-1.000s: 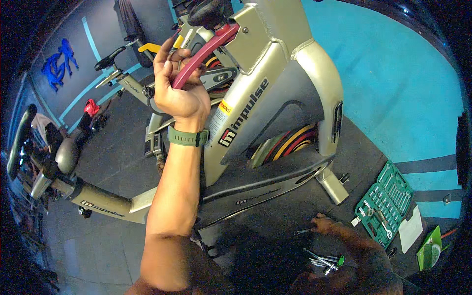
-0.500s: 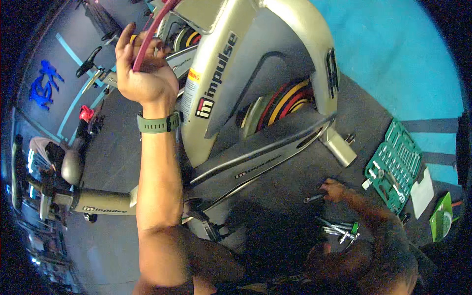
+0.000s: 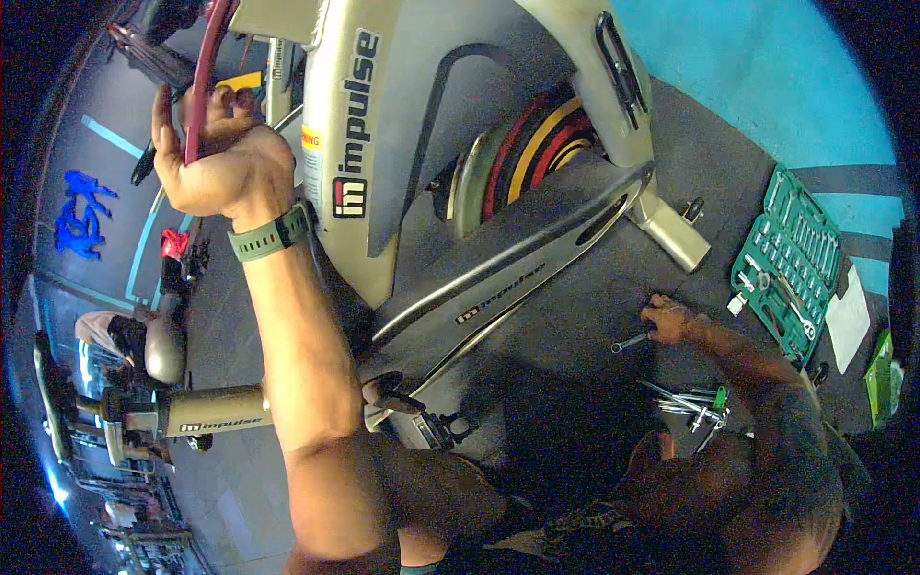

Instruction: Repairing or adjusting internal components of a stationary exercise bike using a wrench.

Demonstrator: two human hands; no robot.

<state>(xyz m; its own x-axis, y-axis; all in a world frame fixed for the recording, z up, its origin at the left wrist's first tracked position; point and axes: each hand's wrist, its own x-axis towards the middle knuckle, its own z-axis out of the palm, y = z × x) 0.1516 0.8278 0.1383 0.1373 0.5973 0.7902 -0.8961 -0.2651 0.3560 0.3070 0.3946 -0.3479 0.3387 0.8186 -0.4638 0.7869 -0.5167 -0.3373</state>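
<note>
My left hand (image 3: 230,172) is raised at the upper left, palm up and fingers partly curled. The lower end of a curved red strip (image 3: 197,110) rests in its palm, between thumb and fingers. It hangs beside the grey-gold frame (image 3: 331,125) of an exercise bike. Low on the right, my right hand (image 3: 668,321) is closed around a small wrench (image 3: 630,342) just above the floor, its ring end showing. Several metal tools (image 3: 692,406) lie in a pile below that hand. Shadow hides part of my right fingers.
A green socket-set case (image 3: 788,259) lies open at the right, beside a white sheet (image 3: 847,321) and a green packet (image 3: 882,379). The bike's flywheel (image 3: 537,158), pedal (image 3: 431,431) and rear foot (image 3: 680,238) surround the work area. More gym equipment stands at the left.
The view has shifted, so the bike and my left hand appear further left. My right hand has turned, bringing the wrench's ring end into sight. The red strip stays in my left palm.
</note>
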